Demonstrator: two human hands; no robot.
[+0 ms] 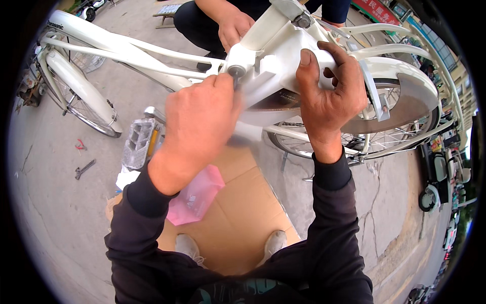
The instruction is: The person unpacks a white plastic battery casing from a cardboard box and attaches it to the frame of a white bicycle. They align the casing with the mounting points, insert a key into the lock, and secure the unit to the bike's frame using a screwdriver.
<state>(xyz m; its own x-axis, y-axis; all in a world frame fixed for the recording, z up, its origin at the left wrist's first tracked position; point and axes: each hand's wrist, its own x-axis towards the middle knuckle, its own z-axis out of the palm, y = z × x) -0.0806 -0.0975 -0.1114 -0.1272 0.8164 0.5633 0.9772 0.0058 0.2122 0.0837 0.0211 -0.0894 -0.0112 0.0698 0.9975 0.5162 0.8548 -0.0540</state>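
My left hand (pixel 200 121) is closed around a thin metal tool (pixel 236 80). Its shaft meets a round fitting (pixel 236 70) on the frame of a white bicycle (pixel 152 63). The hand is blurred by motion, and the tool's handle is hidden in the fist. My right hand (pixel 334 93) rests against a white plastic casing (pixel 283 61) in the middle of the bicycle, thumb and forefinger apart, the other fingers bent. A dark panel (pixel 276 100) shows on the casing between my hands.
Across the bicycle another person's hand (pixel 235 29) touches the frame. Flattened cardboard (pixel 248 197) lies under my shoes, with a pink bag (pixel 197 195) on it. A grey pedal (pixel 139 144) sticks out at left. A wrench (pixel 84 168) and red-handled pliers (pixel 80 145) lie on the ground.
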